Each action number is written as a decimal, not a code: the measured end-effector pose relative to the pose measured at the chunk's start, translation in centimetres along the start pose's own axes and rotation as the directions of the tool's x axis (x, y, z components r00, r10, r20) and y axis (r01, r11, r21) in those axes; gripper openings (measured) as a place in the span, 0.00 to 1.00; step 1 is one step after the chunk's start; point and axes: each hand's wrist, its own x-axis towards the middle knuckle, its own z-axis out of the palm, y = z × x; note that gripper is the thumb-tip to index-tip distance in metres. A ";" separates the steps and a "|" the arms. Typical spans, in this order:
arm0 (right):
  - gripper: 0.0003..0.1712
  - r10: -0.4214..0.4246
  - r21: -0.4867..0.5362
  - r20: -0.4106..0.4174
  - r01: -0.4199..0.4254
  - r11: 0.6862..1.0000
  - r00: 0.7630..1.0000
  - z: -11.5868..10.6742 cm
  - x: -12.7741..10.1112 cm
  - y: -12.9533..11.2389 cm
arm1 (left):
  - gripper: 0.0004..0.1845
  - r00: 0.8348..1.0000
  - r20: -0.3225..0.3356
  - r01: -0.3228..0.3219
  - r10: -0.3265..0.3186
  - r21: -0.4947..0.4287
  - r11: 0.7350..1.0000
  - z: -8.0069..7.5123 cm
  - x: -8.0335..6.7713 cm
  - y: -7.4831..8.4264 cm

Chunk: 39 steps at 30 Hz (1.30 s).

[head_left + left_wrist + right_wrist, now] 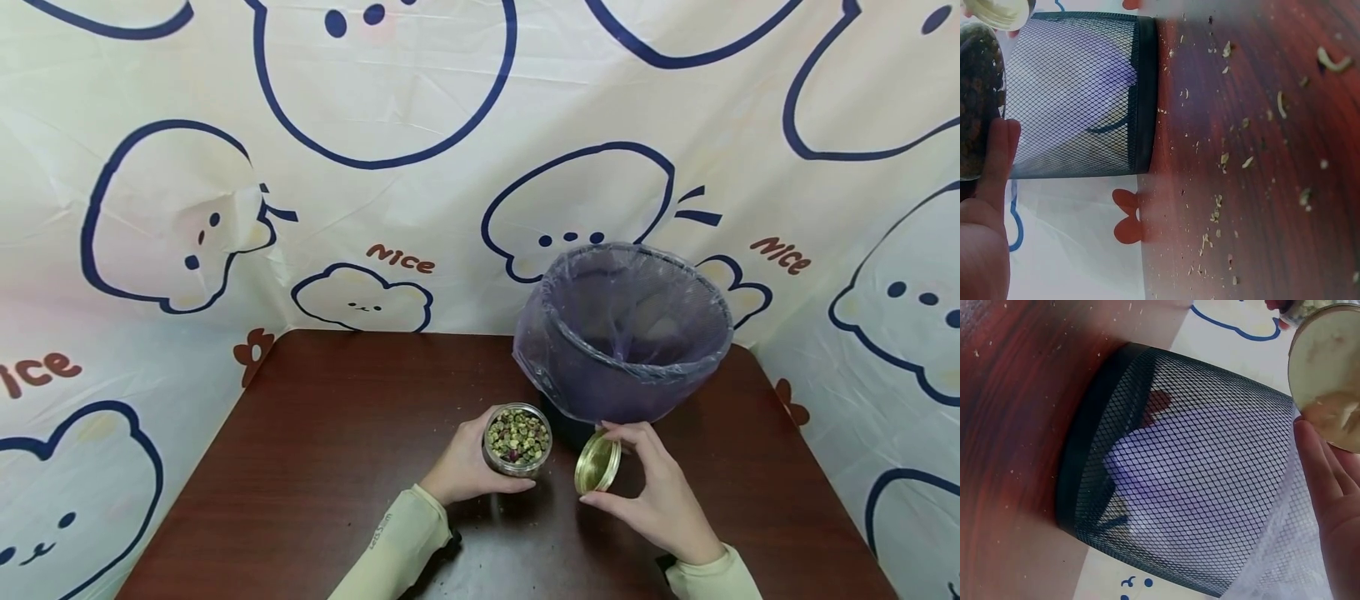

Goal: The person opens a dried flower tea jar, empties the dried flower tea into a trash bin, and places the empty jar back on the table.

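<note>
Dark red-brown table [315, 467] lies bare to the left of the hands, its near edge cut off. Nearest, the left hand [461, 467] curls round an open jar [517, 438] of dried buds, and the right hand [652, 492] pinches a gold lid [597, 461] on edge just beside it. Just beyond stands a mesh bin [622, 333] with a purple liner, whose base the liner hides from the head view.

Before you, a mesh bin [622, 333] lined with a purple bag [570, 392] stands on the crumb-strewn wooden table [337, 433], backed by a cartoon-print cloth [225, 167].
</note>
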 end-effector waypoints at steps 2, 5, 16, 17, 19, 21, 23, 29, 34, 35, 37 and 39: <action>0.46 0.002 -0.017 -0.003 -0.002 1.000 1.000 0.2 0.0 0.1 | 0.47 1.000 -0.003 -0.003 0.003 -0.002 1.000 0.0 0.0 0.0; 0.45 -0.007 -0.037 -0.016 0.006 0.999 1.000 0.5 -0.2 0.4 | 0.47 1.000 -0.002 -0.004 0.004 -0.008 1.000 0.1 -0.1 0.0; 0.42 0.030 -0.036 -0.003 -0.030 0.999 1.000 1.7 -0.6 1.5 | 0.47 1.000 -0.002 -0.001 0.001 -0.006 1.000 0.1 0.1 0.0; 0.42 0.041 -0.049 0.004 -0.041 0.998 0.999 1.8 -0.6 1.6 | 0.47 1.000 -0.003 -0.001 0.001 -0.006 1.000 0.1 0.2 0.1; 0.41 0.067 -0.081 0.024 -0.065 0.995 0.997 2.1 -0.7 1.7 | 0.47 1.000 -0.005 0.000 0.000 -0.005 1.000 0.0 0.3 0.1; 0.40 0.095 -0.109 0.050 -0.089 0.990 0.994 2.3 -0.7 1.9 | 0.47 1.000 -0.008 -0.002 0.002 -0.006 1.000 0.0 0.3 0.2; 0.39 0.127 -0.124 0.078 -0.117 0.985 0.989 2.5 -0.8 2.1 | 0.47 1.000 -0.007 -0.004 0.004 -0.003 1.000 0.0 0.2 0.2; 0.37 0.231 -0.143 0.159 -0.209 0.967 0.960 3.3 -0.8 2.8 | 0.47 1.000 0.005 0.007 -0.007 -0.013 1.000 0.0 0.2 0.1; 0.37 0.283 -0.181 0.203 -0.248 0.952 0.938 3.9 -0.7 3.3 | 0.47 1.000 0.002 0.018 -0.018 -0.026 0.999 -0.1 0.2 0.1; 0.37 0.286 -0.187 0.207 -0.249 0.950 0.936 4.0 -0.7 3.4 | 0.48 1.000 0.002 0.020 -0.020 -0.029 0.999 -0.2 0.2 0.1; 0.37 0.287 -0.196 0.212 -0.247 0.949 0.934 4.2 -0.7 3.5 | 0.48 1.000 0.005 0.027 -0.027 -0.031 0.999 -0.2 0.2 0.1; 0.37 0.292 -0.204 0.217 -0.249 0.947 0.932 4.3 -0.7 3.7 | 0.48 0.999 0.012 0.032 -0.031 -0.033 0.999 -0.2 0.2 0.1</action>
